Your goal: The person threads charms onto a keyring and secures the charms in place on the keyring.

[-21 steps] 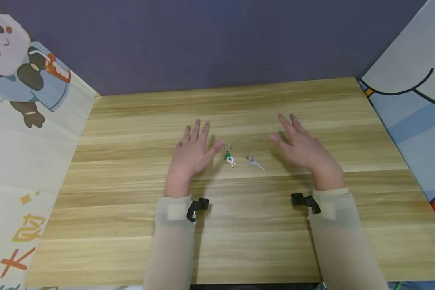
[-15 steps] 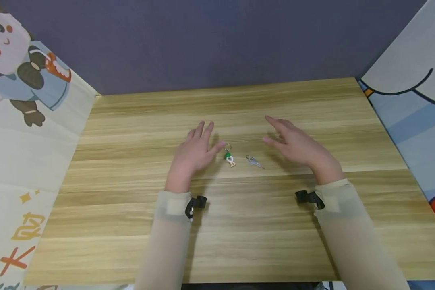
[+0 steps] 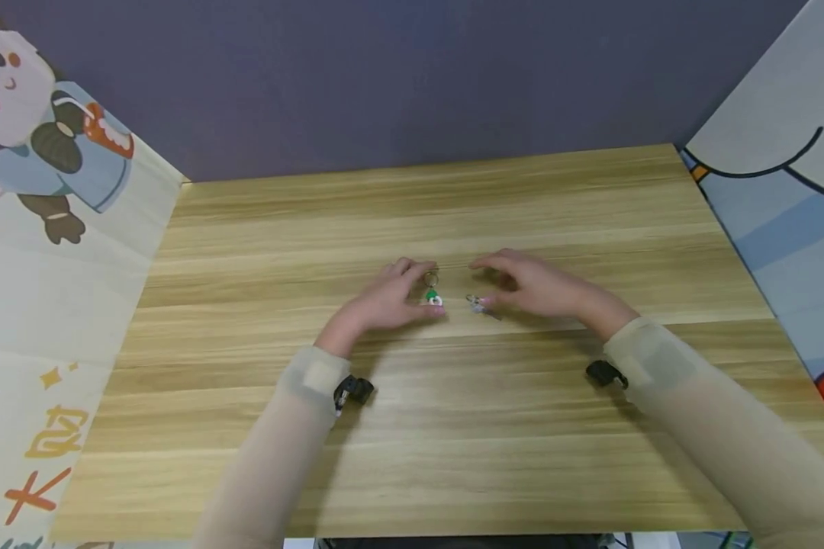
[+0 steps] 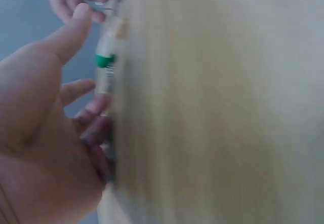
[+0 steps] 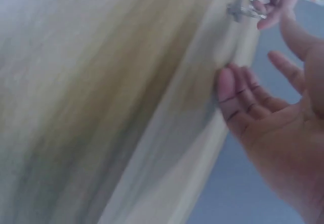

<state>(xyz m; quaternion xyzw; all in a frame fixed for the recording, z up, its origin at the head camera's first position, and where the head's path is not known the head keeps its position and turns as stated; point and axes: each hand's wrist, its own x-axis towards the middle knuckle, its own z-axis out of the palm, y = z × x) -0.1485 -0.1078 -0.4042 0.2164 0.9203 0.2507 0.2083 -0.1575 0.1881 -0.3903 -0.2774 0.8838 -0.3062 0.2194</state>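
Observation:
A small keychain (image 3: 432, 294) with a green and white figure and a metal ring lies on the wooden table. My left hand (image 3: 390, 299) is beside it, thumb and forefinger spread on either side; the left wrist view shows the keychain's green part (image 4: 105, 61) in the gap between thumb and fingers. To the right lies a silver key (image 3: 477, 306) on a little ring, partly hidden by my right thumb in the head view. My right hand (image 3: 544, 287) reaches in with loosely bent fingers, and the right wrist view shows the key (image 5: 239, 8) apart from the fingers.
The wooden table (image 3: 453, 442) ends at a dark blue-purple wall (image 3: 412, 84) at the back. Printed panels with cartoon figures stand at the left (image 3: 89, 297) and right (image 3: 783, 252). A black wrist camera (image 3: 353, 390) sits on each sleeve.
Both hands have turned inward and come lower, the left around the keychain and the right leftward to the key. Keychain and key lie where they were.

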